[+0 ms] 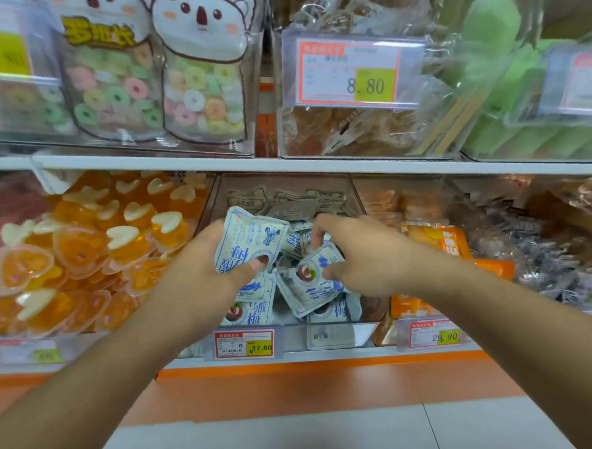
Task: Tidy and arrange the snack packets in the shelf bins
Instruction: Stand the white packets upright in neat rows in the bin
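Head view: nearest, price tag [243, 344] on the shelf edge. Above it, left hand [217, 259] gripping a white-and-blue snack packet [247, 239], thumb pressed on its face. Right hand [354, 255] curled, pinching another packet [313, 278] in the clear middle bin [331, 335]. Behind, brown packets [286, 200].

left grip [217, 259] pinching, right grip [354, 255] curled, grasping

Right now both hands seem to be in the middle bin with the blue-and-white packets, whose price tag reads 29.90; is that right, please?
Not quite: the head view shows the middle bin's tag reading 17.80; 29.90 belongs to the next bin to the right. The rest holds: the left hand and right hand are both in the packets.
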### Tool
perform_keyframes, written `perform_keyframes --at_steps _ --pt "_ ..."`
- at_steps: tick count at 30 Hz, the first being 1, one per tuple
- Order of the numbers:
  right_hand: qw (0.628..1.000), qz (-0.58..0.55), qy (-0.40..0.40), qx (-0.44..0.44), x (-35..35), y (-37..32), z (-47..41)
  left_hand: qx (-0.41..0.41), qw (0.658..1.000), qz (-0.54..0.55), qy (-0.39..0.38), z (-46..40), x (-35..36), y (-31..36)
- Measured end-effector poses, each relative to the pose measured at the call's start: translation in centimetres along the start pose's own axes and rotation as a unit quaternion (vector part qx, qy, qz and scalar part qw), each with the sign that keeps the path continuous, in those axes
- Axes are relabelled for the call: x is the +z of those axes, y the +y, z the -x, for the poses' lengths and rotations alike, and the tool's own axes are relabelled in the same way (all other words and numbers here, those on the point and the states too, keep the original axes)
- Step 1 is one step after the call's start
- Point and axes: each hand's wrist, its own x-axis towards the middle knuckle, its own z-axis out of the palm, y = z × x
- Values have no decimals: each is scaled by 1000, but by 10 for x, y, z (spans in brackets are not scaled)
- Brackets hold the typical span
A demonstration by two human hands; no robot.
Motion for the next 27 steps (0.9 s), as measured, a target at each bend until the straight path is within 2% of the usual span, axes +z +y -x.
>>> perform_keyframes --at_steps 2,4,6,9,11,14,16,22,27 --pt "1000 8 22 -2 -10 3 9 -21 999 36 5 -1 2 1" --pt "998 -39 40 -17 -13 6 15 -47 996 80 -6 -3 4 1" --pt "992 -106 61 -33 -13 4 20 -78 989 115 -50 -2 8 4" --pt "980 -142 127 -48 -10 3 21 -90 978 154 -105 -1 16 8" --pt "969 -176 165 -51 -7 3 19 -54 978 131 -153 3 18 14" --pt "955 -209 205 -54 -6 3 19 -9 987 46 -157 7 20 18" --pt "956 -203 203 -63 -7 2 21 -3 989 28 -148 7 19 18" --pt "969 -166 177 -47 -12 7 24 15 981 38 -189 2 8 4" --pt "968 -163 188 -27 -22 18 31 13 991 49 -127 -4 -3 -1"
